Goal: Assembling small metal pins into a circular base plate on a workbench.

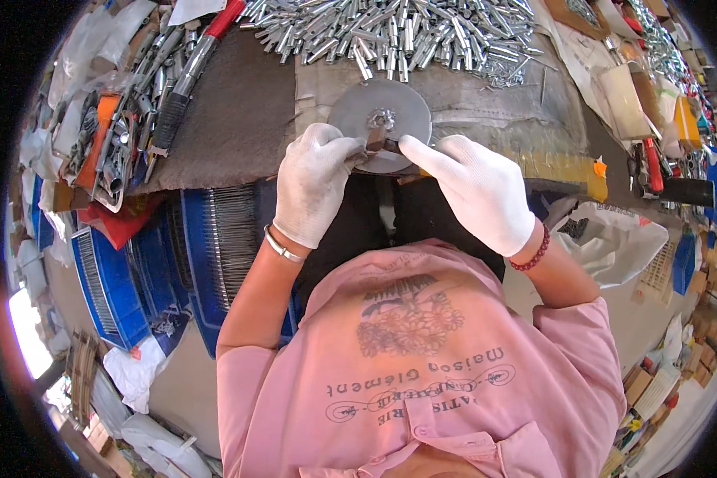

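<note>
Both my hands wear white knit gloves and meet over the near rim of a round grey metal disc (345,106) at the bench edge. A small pile of shiny metal bits (381,118) lies at the disc's middle, with a small brown block (376,140) just below. On the left of that block, my left hand (315,185) is closed in a pinch on something small and dark. From the right, my right hand (478,187) reaches one finger to the disc's rim, its other fingers curled; whatever it grips is hidden.
A heap of silver metal tubes (398,32) spreads behind the disc. Hand tools, among them a red-and-black handled one (171,119), crowd the left; boxes and a red-handled tool (653,163) lie right. Blue bins (219,255) of metal rods stand below the bench.
</note>
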The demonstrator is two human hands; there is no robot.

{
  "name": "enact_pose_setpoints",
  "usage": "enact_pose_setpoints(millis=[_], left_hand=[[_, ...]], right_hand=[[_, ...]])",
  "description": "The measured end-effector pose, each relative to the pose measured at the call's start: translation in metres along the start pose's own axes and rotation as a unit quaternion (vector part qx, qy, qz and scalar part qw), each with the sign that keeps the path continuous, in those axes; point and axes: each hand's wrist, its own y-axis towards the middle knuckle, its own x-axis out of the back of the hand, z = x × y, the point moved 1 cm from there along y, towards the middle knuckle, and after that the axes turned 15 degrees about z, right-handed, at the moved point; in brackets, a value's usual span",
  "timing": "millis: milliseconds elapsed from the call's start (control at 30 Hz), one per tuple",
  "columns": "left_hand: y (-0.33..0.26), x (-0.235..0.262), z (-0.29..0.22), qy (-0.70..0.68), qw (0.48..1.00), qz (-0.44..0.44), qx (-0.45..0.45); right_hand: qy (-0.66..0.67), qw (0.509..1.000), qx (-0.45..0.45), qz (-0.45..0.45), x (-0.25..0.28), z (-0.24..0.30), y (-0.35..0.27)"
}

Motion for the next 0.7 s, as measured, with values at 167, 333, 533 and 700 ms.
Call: enact_pose_setpoints(millis=[167, 333, 533, 700], left_hand=[[-0.001, 0.000, -0.002, -0.027, 0.999, 0.003, 0.020], [-0.001, -0.001, 0.003, 0.000, 1.000, -0.004, 0.002], [-0.001, -0.001, 0.002, -0.029, 0.999, 0.001, 0.017], [0.000, 0.001, 0.001, -0.011, 1.000, 0.010, 0.016]], right_hand=[[0.049, 0.986, 0.028, -0.158, 0.007, 0.003, 0.001], [0.029, 0.999, -0.012, -0.013, -0.004, 0.003, -0.001], [0.065, 0.996, -0.003, -0.064, 0.018, 0.004, -0.001], [0.174, 0.979, -0.029, -0.102, 0.016, -0.008, 0.003]])
